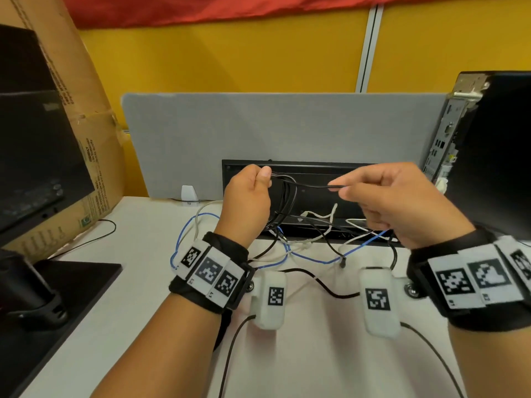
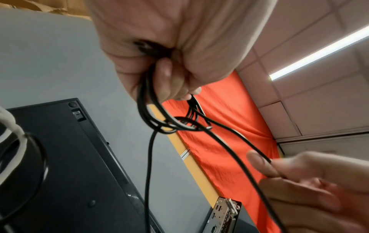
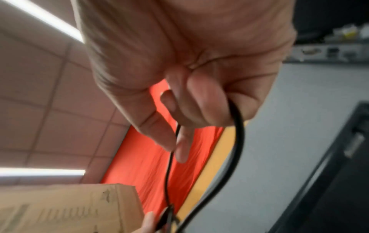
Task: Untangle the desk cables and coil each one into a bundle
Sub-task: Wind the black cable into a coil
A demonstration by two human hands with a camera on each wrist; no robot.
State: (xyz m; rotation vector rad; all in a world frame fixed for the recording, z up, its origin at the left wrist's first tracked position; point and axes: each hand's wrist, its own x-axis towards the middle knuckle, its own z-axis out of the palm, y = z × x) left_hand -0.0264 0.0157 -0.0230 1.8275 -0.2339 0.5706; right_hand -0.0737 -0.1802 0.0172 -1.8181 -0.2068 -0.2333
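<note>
At the far left a monitor [image 1: 31, 156] and a cardboard box [image 1: 77, 90] stand on the white counter [image 1: 138, 282]. The left hand [image 1: 247, 196] is raised above the counter, its grip closed tight on the black cable [image 1: 304, 184] — the left wrist view shows several loops of it [image 2: 151, 113] gathered in the fist and hanging below the curled fingers [image 2: 165, 74]. From that fist one strand runs level to the right hand [image 1: 399, 202], which is held at the same height, just in front of the black keyboard [image 1: 316, 193] propped against the grey divider [image 1: 258, 127]. The right grip is narrow: thumb and forefinger [image 3: 159, 130] pinch the strand, and the cable [image 3: 237, 141] also passes under the other curled fingers and bends back down in a loop. Below both hands, on the counter, a blue cable [image 1: 310, 257] and white cables [image 1: 321, 215] lie crossed with more black cable — a loose tangle in front of the keyboard. At the far right a computer tower [image 1: 488, 150] stands with its rear ports facing in.
</note>
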